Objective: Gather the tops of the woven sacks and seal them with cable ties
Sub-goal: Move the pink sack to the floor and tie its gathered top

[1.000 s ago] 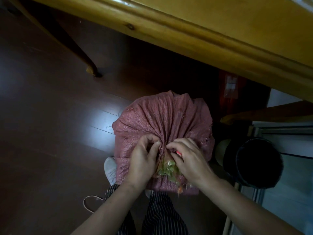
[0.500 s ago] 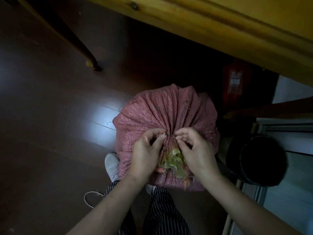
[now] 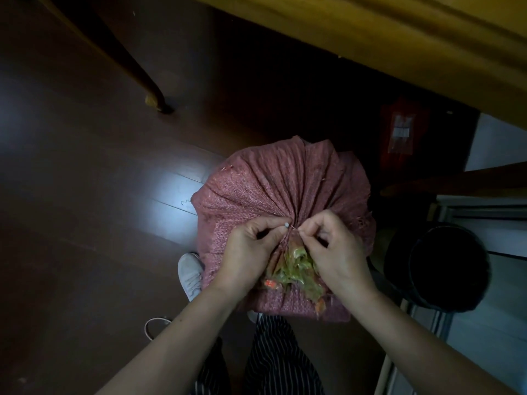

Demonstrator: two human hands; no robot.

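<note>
A full reddish-pink woven sack (image 3: 273,192) stands on the dark floor in front of my legs, its top pleated into a bunched neck. A thin cable tie (image 3: 293,228) runs round that neck, with its small white head (image 3: 287,224) at my left fingertips. My left hand (image 3: 251,249) pinches the head end, and my right hand (image 3: 333,246) pinches the tie's thin tail just right of the neck. A greenish-yellow plastic liner (image 3: 296,266) pokes out of the gathered top between my hands.
A yellow wooden table edge (image 3: 399,44) overhangs the sack, with a table leg (image 3: 148,89) at upper left. A dark round bin (image 3: 445,266) stands right of the sack. A red packet (image 3: 402,132) lies behind the sack. My grey shoe (image 3: 189,273) sits at the sack's left base.
Both hands have moved up from the liner to the bunched neck. The fingertips have closed in on the cable tie, whose white head now shows.
</note>
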